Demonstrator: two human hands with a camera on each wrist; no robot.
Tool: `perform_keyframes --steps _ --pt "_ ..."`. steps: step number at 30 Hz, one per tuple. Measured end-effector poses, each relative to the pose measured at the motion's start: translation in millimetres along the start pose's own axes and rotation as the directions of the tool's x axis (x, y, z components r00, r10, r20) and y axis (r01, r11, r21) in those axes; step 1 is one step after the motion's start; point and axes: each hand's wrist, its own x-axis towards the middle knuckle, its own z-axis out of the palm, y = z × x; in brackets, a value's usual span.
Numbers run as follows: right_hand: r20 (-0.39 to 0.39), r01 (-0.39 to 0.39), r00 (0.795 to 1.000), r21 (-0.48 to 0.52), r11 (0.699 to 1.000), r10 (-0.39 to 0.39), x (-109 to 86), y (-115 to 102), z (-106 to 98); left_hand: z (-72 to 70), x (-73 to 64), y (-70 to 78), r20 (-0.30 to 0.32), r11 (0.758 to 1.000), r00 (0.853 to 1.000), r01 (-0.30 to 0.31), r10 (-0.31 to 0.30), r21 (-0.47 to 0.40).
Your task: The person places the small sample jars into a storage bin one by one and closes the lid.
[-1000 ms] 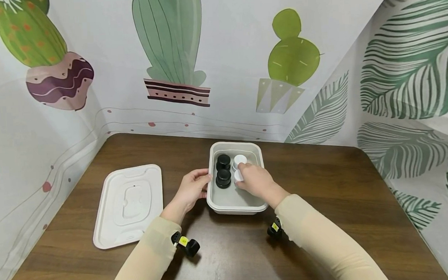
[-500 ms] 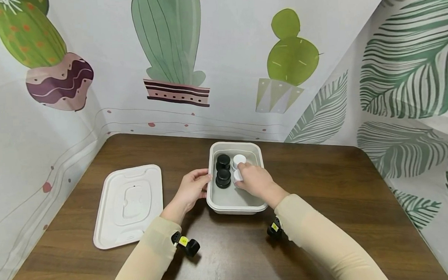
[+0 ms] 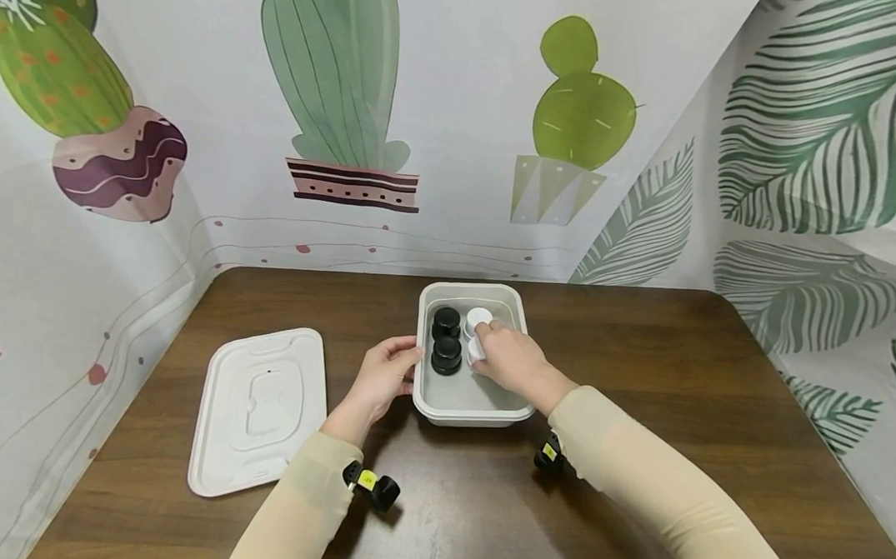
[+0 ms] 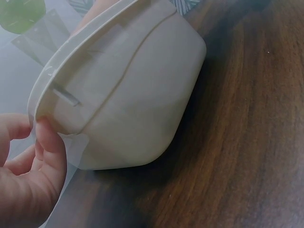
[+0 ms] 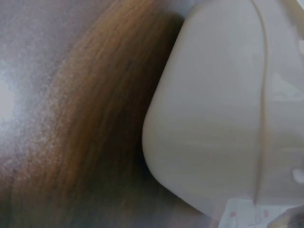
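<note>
A light grey plastic box (image 3: 475, 417) stands without its lid in the middle of the table. Inside, on the left, are two small black round-topped containers (image 3: 447, 352), one behind the other. Beside them on the right sit two white ones; the rear one shows its white round top (image 3: 479, 316). My right hand (image 3: 513, 357) reaches into the box and pinches the front white container (image 3: 474, 352), which the fingers partly cover. My left hand (image 3: 381, 379) grips the box's left rim between thumb and fingers, as the left wrist view shows at the box wall (image 4: 142, 99).
A white lid (image 3: 266, 408) lies flat on the brown wooden table (image 3: 632, 363), left of the box. Behind the table hangs a cloth (image 3: 471, 128) printed with cacti and leaves. Each wrist wears a small black camera (image 3: 382, 492). The right wrist view holds mainly the box's outer wall (image 5: 209, 114).
Both hands and the box stay in place. The fingers of my right hand and the front white container have shifted very slightly.
</note>
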Motion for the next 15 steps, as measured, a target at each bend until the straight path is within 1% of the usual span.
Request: perform_keyframes --steps 15 --pt "-0.003 0.010 1.000 -0.005 1.000 -0.010 -2.4 0.8 -0.9 0.7 -0.7 0.4 -0.009 1.000 1.000 0.002 -0.001 0.019"
